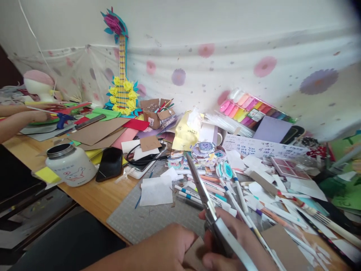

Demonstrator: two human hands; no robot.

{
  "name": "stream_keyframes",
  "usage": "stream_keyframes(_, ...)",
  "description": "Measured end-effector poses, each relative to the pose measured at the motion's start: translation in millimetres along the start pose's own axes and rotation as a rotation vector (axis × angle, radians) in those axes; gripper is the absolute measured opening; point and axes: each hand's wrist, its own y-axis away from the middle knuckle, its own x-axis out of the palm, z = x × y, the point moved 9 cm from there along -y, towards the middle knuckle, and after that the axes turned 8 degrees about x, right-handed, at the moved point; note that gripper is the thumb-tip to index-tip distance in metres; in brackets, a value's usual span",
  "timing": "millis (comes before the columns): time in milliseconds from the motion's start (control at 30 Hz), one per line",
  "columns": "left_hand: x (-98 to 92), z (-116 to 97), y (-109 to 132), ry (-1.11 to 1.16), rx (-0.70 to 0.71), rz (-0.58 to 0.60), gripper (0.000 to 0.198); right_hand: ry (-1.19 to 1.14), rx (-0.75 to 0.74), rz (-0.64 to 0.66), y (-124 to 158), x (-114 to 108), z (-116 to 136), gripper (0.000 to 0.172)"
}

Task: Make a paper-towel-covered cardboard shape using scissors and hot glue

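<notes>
Here, head view, scissors: the metal pair (209, 207) stands aslant in the lower middle, above the grey cutting mat (124, 217), tips pointing away from the person, blades together or nearly so.
Right hand: its fingers are wrapped around the scissors' handles; the hand (239, 229) is partly hidden behind the metal.
Left hand: just beside the right, this hand (169, 244) grasps a small brown cardboard piece (195, 253), thumb on top; the other fingers are out of sight.
Cardboard: the piece sits between the two hands, close under the scissors, its lower part cut off by the frame edge.
Mat: on it lie a white square sheet (156, 191) and, beyond the hands, many markers (189, 195).
Bench: left of the mat, the wooden bench (97, 205) carries a black phone (109, 164) next to an open white jar (73, 165).
Back: a paper guitar (122, 71) with yellow flowers leans at the wall, near a cardboard box (153, 119).
Far left: another person's hand (38, 116) is near a blue glue gun (63, 120).
</notes>
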Motion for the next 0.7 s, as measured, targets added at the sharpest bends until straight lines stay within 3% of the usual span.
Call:
stream_keyframes(100,0.6,6.2,-0.8,-0.215,-0.052,0.062,0.02,0.06,-0.045,-0.019,-1.2,0.1,5.7,0.045)
stream_keyframes(167,-7.3,9.9,-2.1,-0.235,-0.076,0.028,0.012,0.11,-0.072,-0.097,-0.1,-6.7,10.6,0.042)
stream_keyframes(300,-13.6,14.7,-10.7,0.007,0.013,-0.101,0.008,0.047,-0.135,-0.284,3.4,-25.1,16.6,0.039)
stream_keyframes(400,-2.8,19.6,-18.3,0.288,0.139,-0.151,0.032,-0.105,-0.208,-0.355,6.0,-31.0,17.9,0.041)
stream_keyframes(500,5.1,25.6,-21.3,0.383,0.178,-0.194,0.041,-0.23,-0.25,-0.368,7.3,-29.9,16.4,0.041)
stream_keyframes(600,0.4,22.8,-18.5,0.311,0.165,-0.253,0.033,-0.273,-0.276,-0.353,8.0,-29.1,17.1,0.041)
stream_keyframes(700,-3.2,15.2,-14.3,0.171,0.088,-0.222,0.022,-0.263,-0.256,-0.311,5.5,-30.4,18.1,0.042)
